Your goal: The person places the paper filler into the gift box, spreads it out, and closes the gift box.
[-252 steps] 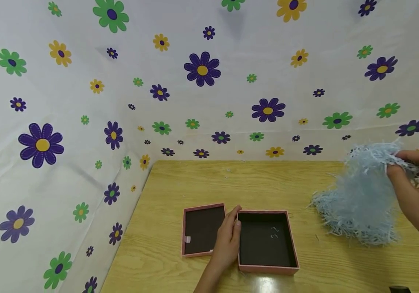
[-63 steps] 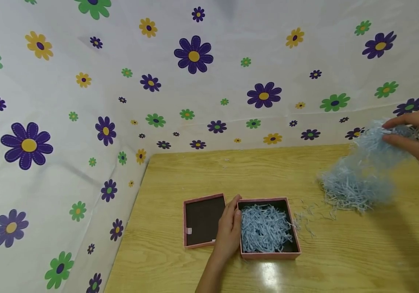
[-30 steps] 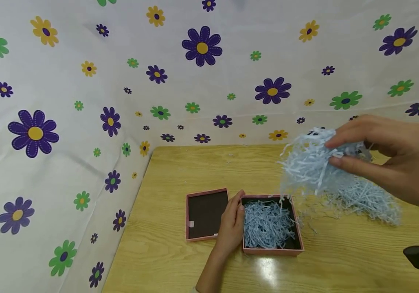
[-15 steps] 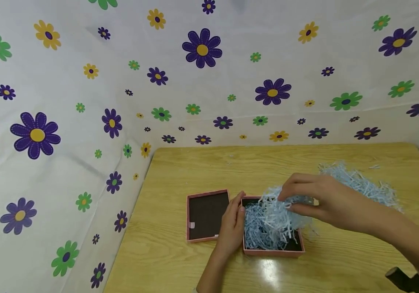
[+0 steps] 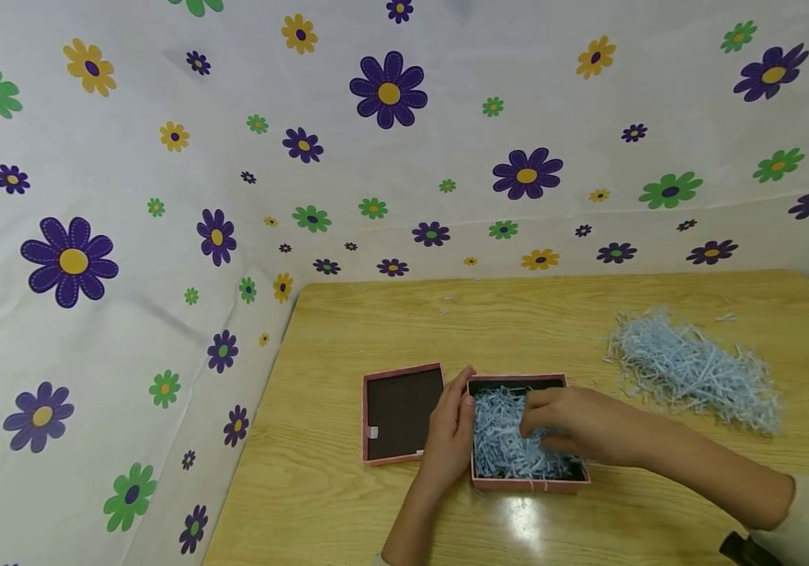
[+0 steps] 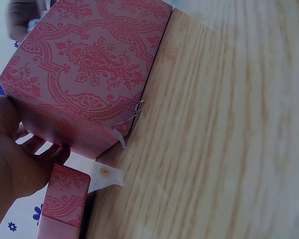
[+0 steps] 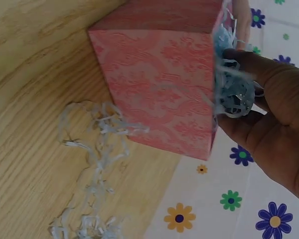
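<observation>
A pink patterned box (image 5: 531,486), open at the top with a dark lining, stands on the table holding light blue shredded paper (image 5: 499,440). My left hand (image 5: 449,432) rests along the box's left wall, its fingers lying against the outside. Over the right half of the box, my right hand (image 5: 581,424) reaches down into the shreds. In the right wrist view, a clump of shredded paper (image 7: 234,94) sits between thumb and fingers at the box's rim. Left of the left hand lies the shallow lid (image 5: 404,413), its dark inside up.
A loose heap of blue shredded paper (image 5: 694,373) lies to the right on the wooden table (image 5: 319,503). Stray strands (image 7: 99,164) trail beside the box. A flower-printed sheet (image 5: 439,157) hangs behind and to the left. A dark object (image 5: 747,549) shows near the right sleeve.
My right hand has carried a clump of shredded paper left from the heap and lowered it into the box. The box has filled and the heap has shrunk. My left hand has stayed at the box.
</observation>
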Demonstrator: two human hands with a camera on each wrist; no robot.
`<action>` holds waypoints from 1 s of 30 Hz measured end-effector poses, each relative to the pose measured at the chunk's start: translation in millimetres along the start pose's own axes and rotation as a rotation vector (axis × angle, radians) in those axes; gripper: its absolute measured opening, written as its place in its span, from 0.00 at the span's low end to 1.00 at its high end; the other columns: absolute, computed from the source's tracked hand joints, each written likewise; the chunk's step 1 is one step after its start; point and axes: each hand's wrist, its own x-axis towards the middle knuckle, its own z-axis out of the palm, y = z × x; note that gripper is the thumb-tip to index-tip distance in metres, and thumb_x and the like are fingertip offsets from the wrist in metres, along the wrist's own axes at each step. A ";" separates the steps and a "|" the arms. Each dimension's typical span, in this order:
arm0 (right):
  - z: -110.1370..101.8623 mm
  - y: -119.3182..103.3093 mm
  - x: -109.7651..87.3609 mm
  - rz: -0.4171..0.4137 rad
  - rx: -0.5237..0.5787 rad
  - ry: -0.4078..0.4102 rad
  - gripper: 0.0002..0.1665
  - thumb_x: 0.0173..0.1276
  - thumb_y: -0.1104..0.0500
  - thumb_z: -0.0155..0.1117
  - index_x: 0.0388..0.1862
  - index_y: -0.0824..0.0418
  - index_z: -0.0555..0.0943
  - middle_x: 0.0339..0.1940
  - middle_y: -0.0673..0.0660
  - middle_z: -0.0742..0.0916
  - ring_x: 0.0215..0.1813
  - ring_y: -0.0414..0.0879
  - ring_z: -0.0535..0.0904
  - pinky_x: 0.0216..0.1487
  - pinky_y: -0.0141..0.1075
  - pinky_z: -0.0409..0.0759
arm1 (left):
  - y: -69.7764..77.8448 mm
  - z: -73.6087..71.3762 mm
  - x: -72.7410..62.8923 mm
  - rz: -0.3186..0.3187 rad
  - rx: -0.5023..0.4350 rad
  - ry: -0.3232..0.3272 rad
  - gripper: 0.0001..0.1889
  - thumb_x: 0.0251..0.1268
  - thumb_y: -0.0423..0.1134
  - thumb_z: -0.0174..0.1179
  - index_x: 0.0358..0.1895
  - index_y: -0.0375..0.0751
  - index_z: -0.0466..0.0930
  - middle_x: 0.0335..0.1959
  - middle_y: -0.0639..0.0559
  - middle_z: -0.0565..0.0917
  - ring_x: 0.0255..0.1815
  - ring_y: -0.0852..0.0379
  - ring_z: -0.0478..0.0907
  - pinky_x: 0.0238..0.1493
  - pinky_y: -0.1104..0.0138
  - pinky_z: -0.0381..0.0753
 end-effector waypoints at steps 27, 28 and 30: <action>-15.0 -13.3 24.9 0.087 -0.097 -0.335 0.14 0.63 0.62 0.81 0.45 0.48 0.92 0.43 0.44 0.86 0.41 0.38 0.84 0.39 0.33 0.84 | 0.1 -0.3 0.6 0.016 0.008 0.005 0.26 0.90 0.35 0.42 0.84 0.46 0.59 0.78 0.46 0.70 0.59 0.47 0.78 0.62 0.53 0.78; -22.8 -15.6 26.3 0.067 -0.111 -0.327 0.14 0.64 0.62 0.81 0.46 0.48 0.92 0.43 0.44 0.86 0.41 0.38 0.84 0.39 0.32 0.84 | 0.0 -0.3 0.7 0.016 0.007 0.005 0.26 0.90 0.35 0.41 0.84 0.46 0.59 0.78 0.46 0.70 0.60 0.47 0.78 0.63 0.52 0.78; -33.9 -18.8 29.2 0.039 -0.159 -0.314 0.14 0.64 0.63 0.80 0.45 0.47 0.92 0.42 0.44 0.85 0.42 0.39 0.84 0.39 0.32 0.84 | -0.1 -0.2 0.4 0.012 0.003 0.005 0.26 0.90 0.35 0.41 0.84 0.46 0.59 0.79 0.46 0.69 0.60 0.47 0.77 0.63 0.52 0.78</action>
